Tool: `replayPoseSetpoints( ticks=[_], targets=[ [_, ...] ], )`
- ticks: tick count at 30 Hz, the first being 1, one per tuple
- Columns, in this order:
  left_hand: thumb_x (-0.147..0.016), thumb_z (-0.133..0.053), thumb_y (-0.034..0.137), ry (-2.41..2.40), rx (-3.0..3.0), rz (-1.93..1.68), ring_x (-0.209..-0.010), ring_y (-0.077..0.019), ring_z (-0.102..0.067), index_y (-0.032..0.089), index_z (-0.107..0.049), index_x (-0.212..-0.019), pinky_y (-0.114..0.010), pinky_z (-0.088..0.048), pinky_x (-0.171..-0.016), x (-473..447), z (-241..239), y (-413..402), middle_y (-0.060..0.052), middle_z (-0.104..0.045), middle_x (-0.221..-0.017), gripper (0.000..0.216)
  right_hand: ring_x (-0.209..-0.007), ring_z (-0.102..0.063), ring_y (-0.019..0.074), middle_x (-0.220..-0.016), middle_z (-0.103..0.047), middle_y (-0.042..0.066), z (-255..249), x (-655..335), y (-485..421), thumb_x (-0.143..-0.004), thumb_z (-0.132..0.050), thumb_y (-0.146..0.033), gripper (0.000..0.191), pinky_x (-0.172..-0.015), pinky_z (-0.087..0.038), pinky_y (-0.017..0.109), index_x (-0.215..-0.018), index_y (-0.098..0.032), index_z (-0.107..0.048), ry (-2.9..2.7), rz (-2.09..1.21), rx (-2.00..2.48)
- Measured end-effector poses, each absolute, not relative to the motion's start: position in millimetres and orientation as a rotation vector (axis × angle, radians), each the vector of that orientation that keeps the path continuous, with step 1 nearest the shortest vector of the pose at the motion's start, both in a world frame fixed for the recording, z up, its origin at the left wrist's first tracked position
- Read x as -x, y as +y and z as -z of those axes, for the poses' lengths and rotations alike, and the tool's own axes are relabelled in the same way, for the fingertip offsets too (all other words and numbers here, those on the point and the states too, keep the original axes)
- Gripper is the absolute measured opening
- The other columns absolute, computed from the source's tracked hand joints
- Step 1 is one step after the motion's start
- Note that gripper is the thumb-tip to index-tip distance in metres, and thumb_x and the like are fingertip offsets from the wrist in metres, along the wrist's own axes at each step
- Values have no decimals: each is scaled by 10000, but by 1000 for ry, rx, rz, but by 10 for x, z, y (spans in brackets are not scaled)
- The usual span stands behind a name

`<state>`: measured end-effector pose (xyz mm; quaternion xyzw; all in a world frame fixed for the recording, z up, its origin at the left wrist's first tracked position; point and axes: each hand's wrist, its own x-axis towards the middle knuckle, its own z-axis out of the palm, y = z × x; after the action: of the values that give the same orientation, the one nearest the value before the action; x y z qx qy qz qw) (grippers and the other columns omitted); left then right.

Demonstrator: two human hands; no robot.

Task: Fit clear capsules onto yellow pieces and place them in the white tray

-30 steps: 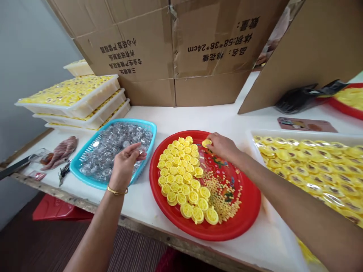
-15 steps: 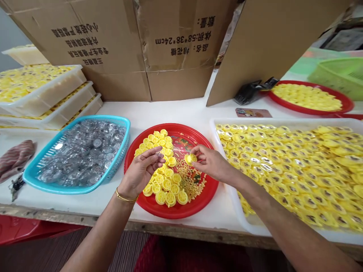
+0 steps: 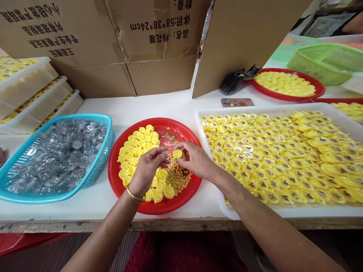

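Over the round red tray (image 3: 181, 204), my right hand (image 3: 196, 160) pinches a small yellow plastic cup (image 3: 177, 153) between thumb and fingers. Close to its left, my left hand (image 3: 148, 168) has its fingertips pressed together on a small clear plastic piece, mostly hidden by the fingers. Many yellow cups (image 3: 136, 142) cover the tray's left side, several holding pale bits. Loose pale yellow pellets (image 3: 178, 179) lie scattered on the tray's right half, below my right hand.
A blue basket (image 3: 110, 130) of clear plastic pieces (image 3: 76, 145) stands left. At right, a white bin (image 3: 200, 130) holds rows of yellow cups with dark-marked tops. Cardboard (image 3: 159, 79) walls the back. Farther right are a black tape dispenser (image 3: 234, 81), another red tray (image 3: 320, 88) and a green basket (image 3: 309, 62).
My hands have drawn together over the red tray, the yellow cup coming close to my left fingertips. The cup's top now faces more toward me. The view has shifted right.
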<state>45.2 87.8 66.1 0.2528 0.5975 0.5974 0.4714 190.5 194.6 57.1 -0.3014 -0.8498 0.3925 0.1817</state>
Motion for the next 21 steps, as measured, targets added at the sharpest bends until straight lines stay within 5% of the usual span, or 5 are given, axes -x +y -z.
replayPoseSetpoints(
  ticks=[4,9,15,21],
  targets=[
    [-805,-567,215,1754,-1102,-1145,-559,-127,-537,181,-697,-1058,-249,-426,-548,-456,-688,912,0,-607,-614,286,-926,-610,170,-1073,-633,43,-526,-1914,1960,-747,-594,-109,304,-833,-491,337,-1029,-218,-565,-2469,-961,794],
    [-830,-464,121,1933,-1790,-831,-733,-193,-607,249,-638,-1196,-317,-457,-697,-499,-687,952,-72,-679,-855,424,-1047,-583,207,-1070,-619,64,-452,-1933,2002,-745,-584,-64,326,-912,-469,368,-1036,-209,-562,-2533,-758,701],
    [-857,-446,131,2037,-1853,-675,-791,-206,-636,213,-659,-1070,-324,-473,-738,-478,-657,946,-74,-694,-892,312,-1039,-594,214,-1078,-615,50,-481,-1952,2047,-747,-592,-62,334,-904,-482,393,-1030,-237,-561,-2493,-732,775],
    [-845,-465,103,2043,-1843,-721,-751,-183,-629,225,-596,-1181,-313,-473,-711,-499,-699,973,-51,-698,-907,381,-1013,-607,210,-1069,-621,64,-485,-1939,2034,-726,-613,-41,344,-877,-499,381,-1023,-206,-558,-2441,-769,703]
  ],
)
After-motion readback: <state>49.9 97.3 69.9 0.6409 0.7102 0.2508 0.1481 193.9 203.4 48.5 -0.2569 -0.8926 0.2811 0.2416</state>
